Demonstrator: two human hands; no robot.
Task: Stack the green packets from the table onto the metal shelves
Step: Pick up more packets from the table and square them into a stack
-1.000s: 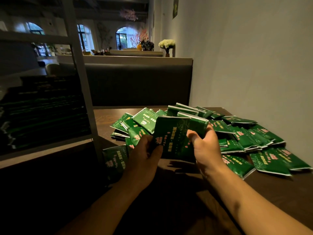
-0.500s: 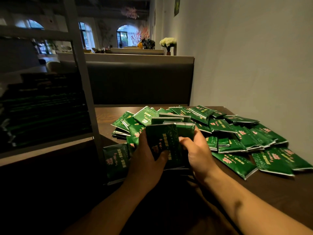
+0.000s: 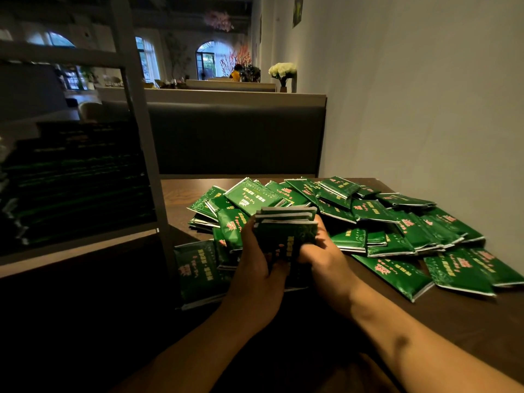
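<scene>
The green packets [image 3: 394, 275] on the desk [image 3: 467, 321] carry printed writing: a large pink-red mark and columns of small yellow characters, which look like Chinese, but they are too small and blurred to be read. The same print is on the bundle of packets [image 3: 286, 236] held between the left hand [image 3: 256, 268] and the right hand [image 3: 323, 251], also not readable. On the dark packets on the metal shelf [image 3: 79, 245] no writing can be made out
</scene>
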